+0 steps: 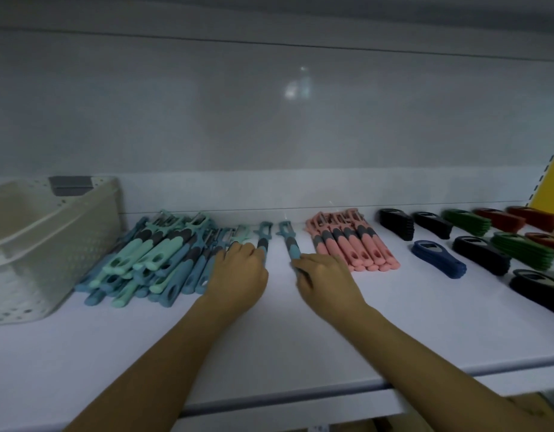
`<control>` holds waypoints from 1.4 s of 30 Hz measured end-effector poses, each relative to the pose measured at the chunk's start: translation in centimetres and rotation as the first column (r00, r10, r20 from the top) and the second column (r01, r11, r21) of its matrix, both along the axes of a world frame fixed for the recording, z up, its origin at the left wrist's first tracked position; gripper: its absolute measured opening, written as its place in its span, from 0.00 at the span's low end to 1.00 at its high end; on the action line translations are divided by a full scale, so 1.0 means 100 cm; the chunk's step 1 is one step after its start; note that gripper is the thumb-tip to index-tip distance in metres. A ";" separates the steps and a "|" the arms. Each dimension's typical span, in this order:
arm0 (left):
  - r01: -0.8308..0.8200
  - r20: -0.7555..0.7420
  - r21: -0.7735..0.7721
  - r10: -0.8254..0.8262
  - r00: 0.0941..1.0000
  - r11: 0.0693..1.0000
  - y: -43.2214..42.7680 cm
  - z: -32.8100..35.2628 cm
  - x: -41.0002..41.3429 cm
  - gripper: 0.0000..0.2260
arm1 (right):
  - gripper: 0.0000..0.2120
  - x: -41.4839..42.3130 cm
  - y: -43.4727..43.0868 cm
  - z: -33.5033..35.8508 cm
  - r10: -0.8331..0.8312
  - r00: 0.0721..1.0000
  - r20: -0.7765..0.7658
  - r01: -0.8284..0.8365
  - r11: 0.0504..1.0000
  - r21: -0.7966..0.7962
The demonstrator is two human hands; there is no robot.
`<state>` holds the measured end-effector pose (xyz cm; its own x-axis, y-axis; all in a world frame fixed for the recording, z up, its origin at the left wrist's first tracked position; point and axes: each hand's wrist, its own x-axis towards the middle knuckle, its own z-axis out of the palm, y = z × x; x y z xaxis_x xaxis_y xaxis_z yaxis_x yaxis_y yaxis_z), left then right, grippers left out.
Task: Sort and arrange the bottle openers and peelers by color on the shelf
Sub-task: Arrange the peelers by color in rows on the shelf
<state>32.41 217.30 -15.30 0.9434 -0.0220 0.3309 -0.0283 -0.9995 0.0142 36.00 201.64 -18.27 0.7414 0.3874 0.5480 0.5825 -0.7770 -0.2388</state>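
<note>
The left hand (238,269) lies knuckles-up on the shelf (269,344), its fingers curled over the handle end of a left-hand peeler (263,240), blue with a grey grip. The peeler's head points away from the hand toward the back wall. The right hand (327,279) sits just beside it, fingers wrapped round the lower handle of a right-hand peeler (291,244) of the same blue. That one also lies flat on the shelf, head pointing away, and the two peelers run nearly parallel with a bare strip of shelf between them.

Just beyond the left hand's knuckles lies a mint peeler (243,233). Touching the outer side of that hand is a jumbled heap of blue and mint peelers (151,260), and past it stands a cream perforated basket (51,244). On the outer side of the right hand is a neat stack of pink peelers (356,247). Farther out lie black bottle openers (397,224), blue bottle openers (438,260), green bottle openers (467,222) and red bottle openers (500,219).
</note>
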 end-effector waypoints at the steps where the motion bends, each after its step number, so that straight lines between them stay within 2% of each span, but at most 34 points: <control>1: 0.037 0.002 -0.022 -0.037 0.999 0.999 -0.001 0.000 0.000 0.14 | 0.10 -0.001 0.000 0.000 -0.011 1.000 0.012 0.010 1.000 0.004; 6: 0.170 -0.058 -0.076 -0.174 0.983 0.983 -0.012 -0.003 0.003 0.16 | 0.08 -0.011 -0.001 0.004 -0.108 0.992 0.067 0.109 0.994 -0.009; 10: 0.194 -0.115 -0.086 -0.203 0.972 0.977 -0.020 -0.004 0.009 0.17 | 0.09 -0.013 -0.003 0.005 -0.199 0.980 0.012 0.199 0.980 -0.019; 12: 0.204 -0.114 -0.105 -0.216 0.970 0.973 -0.022 -0.004 0.012 0.17 | 0.04 -0.014 -0.004 0.004 -0.228 0.973 0.025 0.229 0.973 -0.024; 17: 0.237 -0.086 -0.147 -0.252 0.964 0.960 -0.022 -0.008 0.015 0.18 | 0.05 -0.011 -0.005 0.003 -0.226 0.974 0.016 0.227 0.974 -0.008; 22: 0.239 -0.065 -0.197 -0.256 0.965 0.951 -0.013 -0.004 0.011 0.19 | 0.10 -0.010 -0.007 0.004 -0.143 0.990 -0.015 0.144 0.988 0.062; 24: 0.170 0.017 -0.189 -0.170 0.985 0.967 0.000 0.005 0.007 0.18 | 0.11 -0.013 -0.006 0.011 -0.088 0.994 0.058 0.083 0.994 0.076; 26: 0.027 0.036 -0.132 -0.023 0.999 0.991 0.021 0.013 0.004 0.15 | 0.13 -0.014 -0.001 0.019 0.020 0.993 0.114 -0.025 0.999 0.042; 28: -0.093 -0.011 -0.044 0.093 0.996 0.995 0.043 0.016 -0.001 0.13 | 0.16 -0.017 0.011 0.027 0.152 0.988 0.040 -0.151 0.988 -0.022; 29: -0.102 -0.029 -0.011 0.102 0.994 0.995 0.054 0.015 -0.004 0.12 | 0.17 -0.018 0.019 0.029 0.209 0.978 -0.021 -0.210 0.975 -0.076; 32: 0.018 -0.048 0.020 -0.017 0.999 1.000 0.078 0.005 -0.012 0.15 | 0.21 -0.018 0.047 0.028 0.349 0.923 -0.161 -0.372 0.915 -0.154; 35: 0.091 -0.051 0.006 -0.091 0.995 0.996 0.092 0.002 -0.017 0.29 | 0.23 -0.018 0.071 0.022 0.442 0.874 -0.202 -0.477 0.860 -0.182; 36: 0.103 -0.051 0.043 -0.101 0.994 0.994 0.098 0.000 -0.018 0.30 | 0.23 -0.017 0.073 0.018 0.452 0.867 -0.208 -0.488 0.856 -0.174; 38: 0.071 -0.110 0.125 -0.057 0.992 0.990 0.104 0.003 -0.024 0.25 | 0.21 -0.016 0.069 0.016 0.432 0.885 -0.172 -0.459 0.870 -0.179; 39: 0.081 -0.025 0.189 -0.078 0.997 0.979 0.108 0.002 -0.023 0.23 | 0.19 -0.015 0.065 0.017 0.425 0.894 -0.140 -0.445 0.875 -0.188; 40: 0.101 -0.029 0.195 -0.097 0.995 0.976 0.110 0.003 -0.025 0.23 | 0.18 -0.014 0.062 0.017 0.426 0.897 -0.114 -0.441 0.879 -0.182; 42: 0.149 -0.086 0.175 -0.135 0.987 0.973 0.106 0.006 -0.028 0.29 | 0.15 -0.016 0.060 0.016 0.424 0.898 -0.114 -0.437 0.888 -0.145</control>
<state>29.59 227.95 -14.73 0.9478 -0.2104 0.2395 -0.1756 -0.9716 -0.1586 34.41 207.61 -16.65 0.5185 0.7569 0.3978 0.8536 -0.4857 -0.1885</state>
